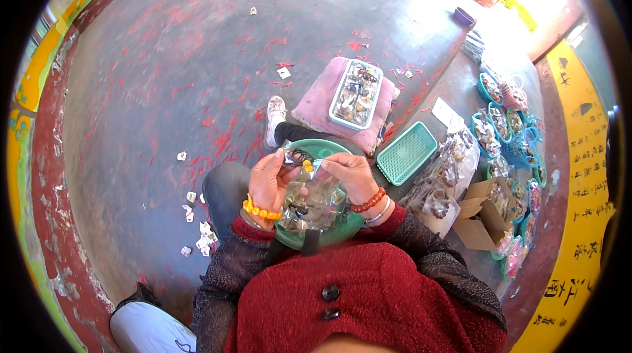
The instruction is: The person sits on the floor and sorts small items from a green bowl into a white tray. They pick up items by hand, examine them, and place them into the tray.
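Above a green basin [349, 226] on my lap, both my hands hold one small clear plastic packet [301, 157] with a black cord band and a yellow-orange bead or charm in it. My left hand [267, 185], with a yellow bead bracelet at the wrist, pinches the packet's left side between thumb and fingers. The right side is pinched by my right hand [355, 178], which wears a red bead bracelet and a silver bangle. More clear packets [319, 207] with dark and yellowish pieces lie in the basin below.
Ahead, a white tray [334, 118] full of dark trinkets rests on a pink cushion [315, 96]. To the right stand an empty green basket [408, 153], a pile of plastic packets [438, 188], an open cardboard box [475, 224] and several blue baskets [523, 149]. Paper scraps [205, 238] litter the floor.
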The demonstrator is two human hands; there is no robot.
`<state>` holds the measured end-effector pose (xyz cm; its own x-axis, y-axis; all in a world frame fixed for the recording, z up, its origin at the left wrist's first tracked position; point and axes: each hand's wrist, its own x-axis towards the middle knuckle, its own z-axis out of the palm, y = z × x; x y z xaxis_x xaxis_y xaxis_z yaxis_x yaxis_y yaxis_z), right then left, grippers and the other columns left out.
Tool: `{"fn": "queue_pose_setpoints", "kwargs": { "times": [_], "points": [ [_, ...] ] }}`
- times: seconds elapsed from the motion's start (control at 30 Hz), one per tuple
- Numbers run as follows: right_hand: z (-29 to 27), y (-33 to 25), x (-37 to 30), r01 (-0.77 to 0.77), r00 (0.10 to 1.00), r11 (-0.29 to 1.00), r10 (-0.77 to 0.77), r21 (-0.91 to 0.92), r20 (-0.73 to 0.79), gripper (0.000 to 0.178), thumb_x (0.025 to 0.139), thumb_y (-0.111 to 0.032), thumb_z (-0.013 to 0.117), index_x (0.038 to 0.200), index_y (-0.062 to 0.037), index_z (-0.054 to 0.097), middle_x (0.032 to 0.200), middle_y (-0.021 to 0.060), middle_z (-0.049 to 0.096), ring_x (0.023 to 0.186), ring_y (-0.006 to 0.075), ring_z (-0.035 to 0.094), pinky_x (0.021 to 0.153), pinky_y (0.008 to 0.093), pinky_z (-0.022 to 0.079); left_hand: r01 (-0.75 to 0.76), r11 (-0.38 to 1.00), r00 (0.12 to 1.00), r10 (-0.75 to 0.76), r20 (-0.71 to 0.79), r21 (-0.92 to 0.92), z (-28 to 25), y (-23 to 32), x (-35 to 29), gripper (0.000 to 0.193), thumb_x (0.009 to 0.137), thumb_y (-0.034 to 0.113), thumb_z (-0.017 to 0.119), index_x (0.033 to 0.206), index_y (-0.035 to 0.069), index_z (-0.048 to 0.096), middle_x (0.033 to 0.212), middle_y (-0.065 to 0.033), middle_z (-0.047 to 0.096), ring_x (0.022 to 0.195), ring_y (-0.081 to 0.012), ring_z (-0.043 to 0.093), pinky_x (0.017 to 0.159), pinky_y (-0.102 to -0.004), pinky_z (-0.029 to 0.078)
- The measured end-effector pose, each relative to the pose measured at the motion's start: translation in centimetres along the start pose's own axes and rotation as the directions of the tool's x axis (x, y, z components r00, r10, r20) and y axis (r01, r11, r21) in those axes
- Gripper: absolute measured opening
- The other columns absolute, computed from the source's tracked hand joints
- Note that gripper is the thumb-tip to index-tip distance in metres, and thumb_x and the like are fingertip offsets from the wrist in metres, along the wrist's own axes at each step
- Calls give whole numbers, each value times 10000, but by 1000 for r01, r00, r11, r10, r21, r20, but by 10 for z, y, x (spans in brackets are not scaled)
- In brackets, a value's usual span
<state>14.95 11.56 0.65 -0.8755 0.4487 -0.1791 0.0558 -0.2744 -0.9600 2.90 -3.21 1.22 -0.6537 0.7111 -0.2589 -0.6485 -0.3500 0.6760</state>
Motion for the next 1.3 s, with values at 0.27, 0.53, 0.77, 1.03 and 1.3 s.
{"fn": "queue_pose_setpoints", "kwargs": {
  "times": [0.27,0.53,0.77,1.03,1.3],
  "points": [
    [-4,-4,2,49,999,998,-49,45,-6,112,865,-89,596,928,-8,642,770,21,649,671,88,607,583,198,455,-1,1000,998,2,63,-6,-6,-2,1,240,951,200,485,1019,-5,590,949,-97,651,853,-154,635,750,-259,540],
    [-72,-18,41,129,963,973,-169,-189,-212,111,856,-81,586,937,-26,638,745,-9,622,631,52,569,531,192,451,39,994,999,-36,-32,102,-7,-4,0,280,944,251,493,1059,9,576,986,-106,646,916,-192,628,726,-269,499],
    [-157,-6,121,-71,945,934,-49,-350,-322,130,883,-109,532,947,-39,622,795,9,635,695,92,601,530,216,443,74,986,997,-78,25,151,-4,-4,1,281,945,239,472,1036,1,590,964,-105,651,885,-194,640,703,-267,494],
    [-198,20,194,-176,924,978,124,-114,-361,126,880,-111,494,913,-63,606,772,21,625,712,120,610,563,267,452,68,979,995,-80,57,193,-3,-7,4,262,944,199,466,1012,-12,606,943,-149,665,849,-195,648,685,-285,527],
    [-209,37,229,-260,882,953,167,-159,-442,140,878,-137,517,921,-42,610,835,70,660,751,176,645,543,281,461,73,976,994,-87,62,206,-8,-11,6,257,948,201,472,1023,-1,613,974,-156,666,849,-178,646,694,-281,527]
  ]
}}
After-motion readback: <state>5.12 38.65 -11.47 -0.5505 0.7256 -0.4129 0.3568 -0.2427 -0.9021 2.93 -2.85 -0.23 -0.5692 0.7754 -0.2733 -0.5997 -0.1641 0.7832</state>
